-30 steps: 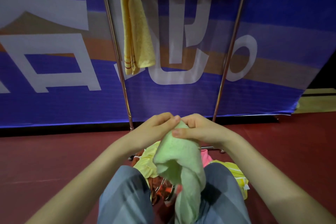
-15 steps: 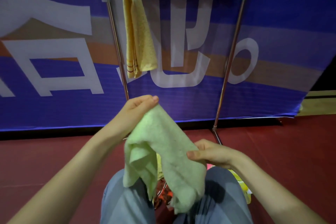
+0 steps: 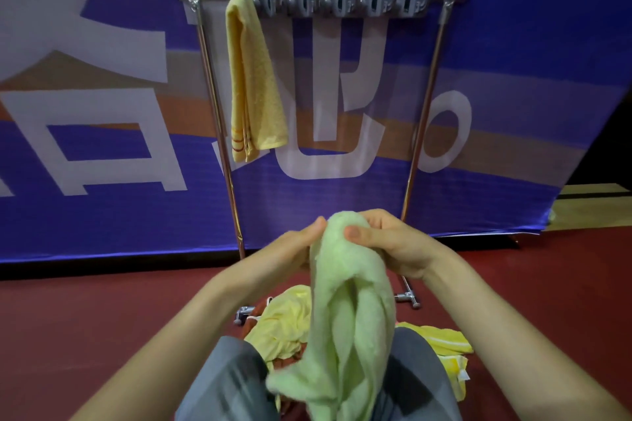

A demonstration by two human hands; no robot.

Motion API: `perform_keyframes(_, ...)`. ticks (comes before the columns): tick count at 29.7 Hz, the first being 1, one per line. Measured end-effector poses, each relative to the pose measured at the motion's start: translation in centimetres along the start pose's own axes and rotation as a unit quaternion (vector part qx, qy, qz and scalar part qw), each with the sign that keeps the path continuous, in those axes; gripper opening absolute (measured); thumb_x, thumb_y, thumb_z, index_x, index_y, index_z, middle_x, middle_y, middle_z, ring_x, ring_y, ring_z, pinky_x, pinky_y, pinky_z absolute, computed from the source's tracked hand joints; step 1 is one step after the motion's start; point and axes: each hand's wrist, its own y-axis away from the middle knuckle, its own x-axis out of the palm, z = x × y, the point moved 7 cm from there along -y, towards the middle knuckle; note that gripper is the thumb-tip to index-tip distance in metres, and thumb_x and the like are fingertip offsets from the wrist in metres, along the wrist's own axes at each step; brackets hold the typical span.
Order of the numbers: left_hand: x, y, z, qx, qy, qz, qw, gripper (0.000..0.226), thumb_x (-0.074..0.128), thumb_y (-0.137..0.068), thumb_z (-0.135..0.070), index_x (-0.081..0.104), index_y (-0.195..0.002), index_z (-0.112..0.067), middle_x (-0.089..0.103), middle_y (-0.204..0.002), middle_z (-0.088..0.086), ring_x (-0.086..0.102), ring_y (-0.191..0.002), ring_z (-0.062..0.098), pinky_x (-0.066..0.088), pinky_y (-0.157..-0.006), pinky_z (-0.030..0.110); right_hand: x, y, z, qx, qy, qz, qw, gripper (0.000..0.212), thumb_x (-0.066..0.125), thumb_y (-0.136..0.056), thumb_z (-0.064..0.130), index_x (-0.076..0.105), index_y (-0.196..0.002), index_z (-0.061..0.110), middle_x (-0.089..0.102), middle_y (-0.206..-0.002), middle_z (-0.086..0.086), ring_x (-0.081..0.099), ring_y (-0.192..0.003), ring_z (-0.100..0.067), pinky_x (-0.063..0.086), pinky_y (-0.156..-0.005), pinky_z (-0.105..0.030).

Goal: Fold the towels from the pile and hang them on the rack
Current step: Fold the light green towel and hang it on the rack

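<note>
Hanging between the knees point(image 3: 232, 383), the green towel point(image 3: 352, 314) is pinched at its top by the left grip point(image 3: 290, 251) and right grip point(image 3: 393, 246), close together; the pile point(image 3: 280, 328) lies on the red floor point(image 3: 102, 318) just beyond. Farther off stands the rack point(image 3: 338, 3); a folded yellow towel point(image 3: 254, 85) hangs near its left end.

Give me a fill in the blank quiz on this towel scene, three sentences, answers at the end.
1. The left hand and right hand both grip the held towel, whose colour is ____.
2. The hanging towel on the rack is coloured ____.
3. The number of towels hanging on the rack is ____.
Answers: green; yellow; one.
</note>
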Motion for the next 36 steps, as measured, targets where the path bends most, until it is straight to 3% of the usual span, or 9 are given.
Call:
perform_keyframes(5,0.8,0.2,-1.0,-0.018,0.088,0.034,0.995,0.056,0.035,-0.077,-0.054,0.063,-0.110,-0.019,0.069,-0.112,0.003,0.065,-0.103,0.015,0.054,-0.083,0.023,-1.9,0.8,-0.3,0.009,-0.011,-0.029,0.999,0.055,0.084,-0.040,0.055,0.075,-0.081,0.019,0.073,-0.072,0.004,0.068,-0.067,-0.005,0.053,-0.060,-0.016)
perform_keyframes(11,1.6,0.7,-1.6,-0.025,0.075,0.082,0.993,0.040,0.052,-0.075,-0.057,0.063,-0.105,-0.033,0.071,-0.105,-0.012,0.065,-0.101,0.006,0.051,-0.078,0.015,-2.6,1.3,-0.4,0.040,0.049,-0.032,0.997,0.059,0.079,-0.046,0.060,0.073,-0.091,0.022,0.074,-0.081,0.004,0.068,-0.075,-0.009,0.054,-0.067,-0.020)
perform_keyframes(13,2.0,1.0,-2.1,-0.007,0.079,0.107,0.991,0.050,0.064,-0.062,-0.065,0.067,-0.100,-0.032,0.072,-0.103,-0.013,0.066,-0.100,0.005,0.050,-0.076,0.014,-2.5,1.4,-0.8,0.053,0.068,-0.027,0.996,0.058,0.077,-0.048,0.062,0.072,-0.092,0.024,0.074,-0.082,0.006,0.068,-0.076,-0.007,0.054,-0.067,-0.019)
perform_keyframes(18,0.5,0.8,-1.7,0.009,0.010,0.026,1.000,0.034,0.052,-0.079,-0.043,0.071,-0.085,-0.016,0.074,-0.073,-0.006,0.069,-0.070,0.004,0.049,-0.060,0.012,-1.7,1.8,-1.7,0.074,0.051,-0.001,0.996,0.063,0.074,-0.051,0.062,0.065,-0.102,0.026,0.073,-0.090,0.008,0.068,-0.084,-0.005,0.053,-0.071,-0.017)
perform_keyframes(24,0.4,0.9,-1.9,0.056,-0.016,0.024,0.998,0.050,0.065,-0.064,-0.061,0.072,-0.094,-0.021,0.074,-0.086,-0.006,0.069,-0.083,0.007,0.050,-0.069,0.014,-1.8,1.5,-1.5,0.050,0.006,-0.004,0.999,0.061,0.077,-0.051,0.057,0.068,-0.100,0.022,0.074,-0.089,0.006,0.068,-0.085,-0.006,0.052,-0.070,-0.017)
perform_keyframes(27,0.3,0.5,-2.1,0.057,-0.015,0.038,0.998,0.051,0.059,-0.072,-0.052,0.066,-0.105,-0.013,0.072,-0.094,-0.002,0.068,-0.090,0.012,0.051,-0.074,0.018,-2.0,1.3,-1.7,0.040,-0.030,-0.012,0.999,0.057,0.080,-0.049,0.055,0.072,-0.094,0.021,0.075,-0.087,0.005,0.068,-0.083,-0.006,0.053,-0.070,-0.017)
perform_keyframes(30,-0.2,-0.3,-2.9,0.072,-0.027,0.037,0.996,0.061,0.066,-0.066,-0.060,0.067,-0.103,-0.012,0.072,-0.092,-0.002,0.067,-0.088,0.012,0.051,-0.073,0.019,-3.0,0.8,-1.2,0.032,-0.025,-0.029,0.999,0.059,0.080,-0.050,0.054,0.072,-0.097,0.019,0.074,-0.091,0.002,0.068,-0.087,-0.009,0.053,-0.074,-0.019)
perform_keyframes(33,-1.2,-1.4,-4.6,0.089,-0.028,0.027,0.995,0.053,0.068,-0.060,-0.064,0.071,-0.090,-0.020,0.071,-0.084,-0.005,0.067,-0.080,0.008,0.051,-0.070,0.017,-4.2,0.0,0.4,0.034,-0.014,-0.035,0.999,0.065,0.081,-0.050,0.053,0.070,-0.102,0.016,0.073,-0.095,-0.001,0.067,-0.090,-0.012,0.054,-0.076,-0.021)
perform_keyframes(36,-2.6,-2.5,-7.6,0.103,-0.021,0.021,0.994,0.032,0.061,-0.072,-0.049,0.073,-0.085,-0.023,0.072,-0.080,-0.007,0.067,-0.077,0.006,0.051,-0.067,0.016,-5.6,-1.5,2.9,0.033,0.001,-0.038,0.999,0.066,0.082,-0.049,0.051,0.069,-0.102,0.014,0.073,-0.093,-0.001,0.068,-0.086,-0.011,0.054,-0.074,-0.021)
